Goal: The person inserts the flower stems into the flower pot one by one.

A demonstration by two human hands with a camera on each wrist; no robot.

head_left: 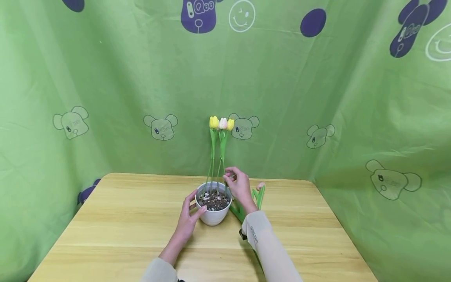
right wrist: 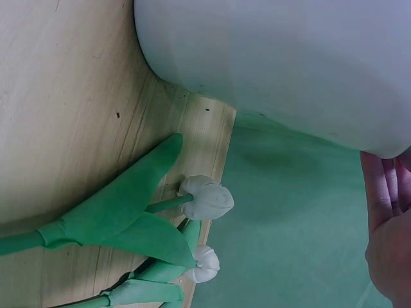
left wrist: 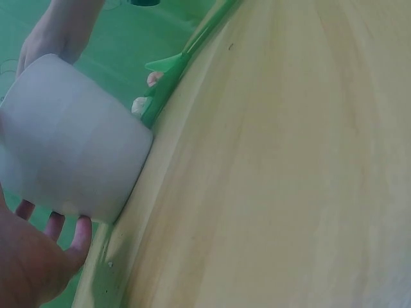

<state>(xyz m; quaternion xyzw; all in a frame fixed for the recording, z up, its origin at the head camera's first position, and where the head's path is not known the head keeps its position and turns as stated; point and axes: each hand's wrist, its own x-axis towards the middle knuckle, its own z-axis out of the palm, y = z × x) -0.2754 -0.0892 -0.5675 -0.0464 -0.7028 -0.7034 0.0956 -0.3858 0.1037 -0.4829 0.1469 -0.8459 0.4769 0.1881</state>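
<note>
Now loose tulips crowd the white pot's right side, beneath the right hand pinching one of the standing tulips' stems, while the left hand curls round the pot. Wooden tabletop stretches away leftward, its far edge close behind; the right sleeve hides some loose stems.
</note>
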